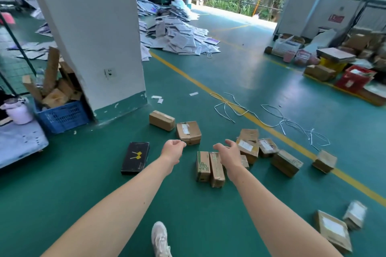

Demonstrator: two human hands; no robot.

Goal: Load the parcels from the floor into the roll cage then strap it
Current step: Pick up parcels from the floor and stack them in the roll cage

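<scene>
Several brown cardboard parcels lie scattered on the green floor. Two narrow ones (210, 166) lie side by side between my arms. A squarish parcel (188, 132) sits just beyond my left hand (172, 149), whose fingers hang loosely curled and hold nothing. My right hand (228, 153) reaches forward with spread fingers, empty, in front of a cluster of labelled parcels (248, 146). A flat black box (135, 157) lies to the left. More parcels (333, 230) lie at the lower right. The roll cage is not clearly in view.
A white pillar (92, 33) stands ahead on the left, with a blue crate (62, 116) of cardboard beside it. Loose white strapping (271, 119) lies across a yellow floor line. A heap of flat paper packs (177, 33) lies farther back. Crates and boxes line the right wall. My shoe (159, 240) is below.
</scene>
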